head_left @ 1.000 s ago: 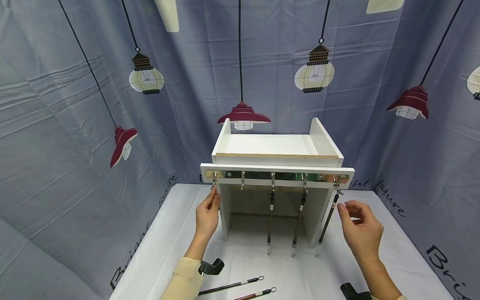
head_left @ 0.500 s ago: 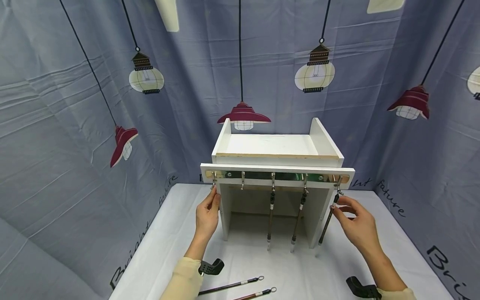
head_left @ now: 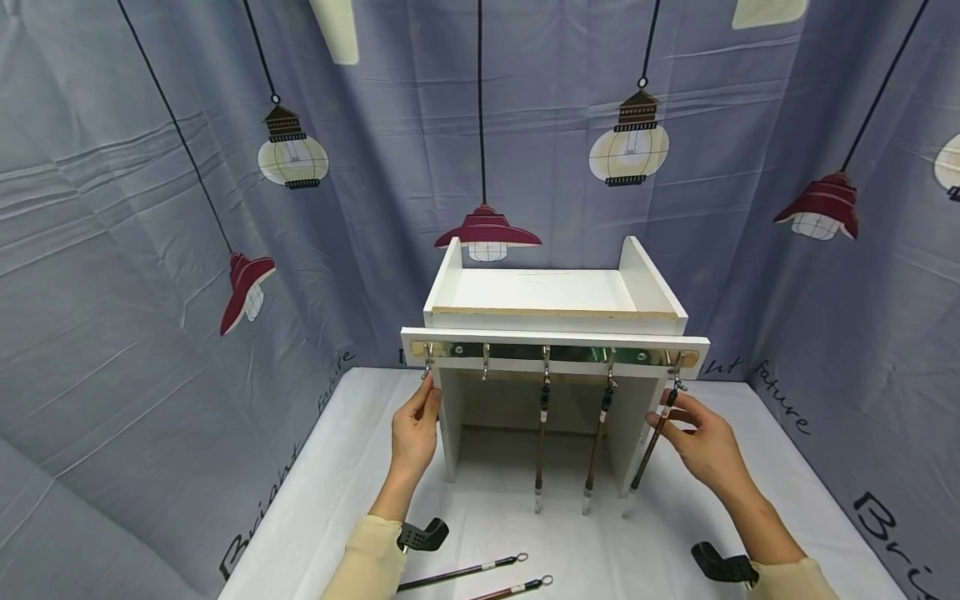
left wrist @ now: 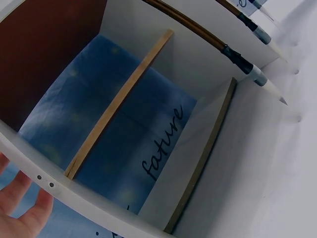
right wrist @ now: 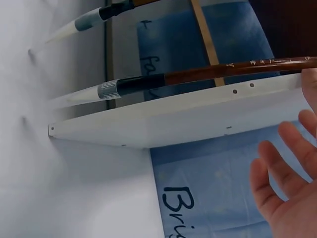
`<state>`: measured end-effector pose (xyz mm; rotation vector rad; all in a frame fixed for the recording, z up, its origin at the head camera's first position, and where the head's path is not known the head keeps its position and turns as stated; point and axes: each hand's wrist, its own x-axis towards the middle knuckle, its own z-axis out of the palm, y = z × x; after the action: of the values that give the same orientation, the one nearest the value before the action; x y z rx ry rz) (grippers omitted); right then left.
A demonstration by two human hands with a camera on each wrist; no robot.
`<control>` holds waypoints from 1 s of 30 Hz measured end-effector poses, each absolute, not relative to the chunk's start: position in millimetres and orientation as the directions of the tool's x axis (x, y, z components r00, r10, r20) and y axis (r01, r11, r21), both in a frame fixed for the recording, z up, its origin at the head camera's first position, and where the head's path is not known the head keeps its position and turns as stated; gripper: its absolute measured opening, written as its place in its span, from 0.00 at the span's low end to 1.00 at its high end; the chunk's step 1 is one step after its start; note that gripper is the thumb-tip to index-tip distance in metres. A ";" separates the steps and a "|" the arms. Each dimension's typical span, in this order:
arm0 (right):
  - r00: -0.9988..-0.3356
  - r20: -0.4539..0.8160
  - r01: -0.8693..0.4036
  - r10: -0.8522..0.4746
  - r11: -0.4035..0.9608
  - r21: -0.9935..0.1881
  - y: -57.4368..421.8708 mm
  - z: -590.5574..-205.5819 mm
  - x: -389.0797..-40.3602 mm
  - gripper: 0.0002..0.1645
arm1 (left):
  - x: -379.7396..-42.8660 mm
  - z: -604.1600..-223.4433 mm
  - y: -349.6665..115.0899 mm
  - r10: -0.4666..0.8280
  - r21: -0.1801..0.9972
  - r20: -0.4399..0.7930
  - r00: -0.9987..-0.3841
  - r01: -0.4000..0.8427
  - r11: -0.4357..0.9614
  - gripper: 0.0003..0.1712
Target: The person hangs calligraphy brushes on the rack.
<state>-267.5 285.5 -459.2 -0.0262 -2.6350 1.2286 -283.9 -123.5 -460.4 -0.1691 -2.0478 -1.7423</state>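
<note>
A white wooden rack (head_left: 557,339) carries a metal strip of hooks. Three calligraphy brushes hang from its middle and right hooks. My left hand (head_left: 413,429) holds the rack's left side, fingertips just under the leftmost hook (head_left: 427,358); its fingers (left wrist: 37,213) lie along the outside of the side panel. Toward the rightmost calligraphy brush (head_left: 654,446) reaches my right hand (head_left: 705,442), thumb tip at the front edge of the right panel, the brush shaft crossing in front of the fingers. Its other fingers (right wrist: 277,163) spread loosely outside that panel.
Two more calligraphy brushes (head_left: 480,569) lie on the white tabletop (head_left: 585,558) at the front. A second bare hook (head_left: 485,358) is on the strip's left. Behind the rack hangs a blue-grey curtain (head_left: 390,167) with printed lamps.
My right hand has moved left from beside the rightmost brush to its shaft and the rack's right edge. That brush's lower end has swung slightly left. My left hand has stayed put.
</note>
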 end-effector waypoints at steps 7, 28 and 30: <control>-0.978 0.185 -0.078 0.098 0.649 -0.757 287.9 -459.8 -270.2 0.40 | -282.8 -460.2 -123.3 -0.188 0.912 0.397 -0.898 0.363 0.191 0.25; -0.983 0.173 -0.111 0.053 0.580 -0.807 282.2 -461.9 -268.4 0.38 | -298.0 -493.6 -145.7 -0.129 0.938 0.330 -0.935 0.310 0.154 0.26; -0.983 0.178 -0.124 0.043 0.556 -0.822 282.5 -462.0 -268.8 0.38 | -296.5 -494.5 -148.5 -0.114 0.937 0.332 -0.936 0.314 0.155 0.25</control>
<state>-268.8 282.5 -462.0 0.0688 -2.6107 1.4004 -296.5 -148.5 -494.5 -0.1919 -2.1132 -1.8411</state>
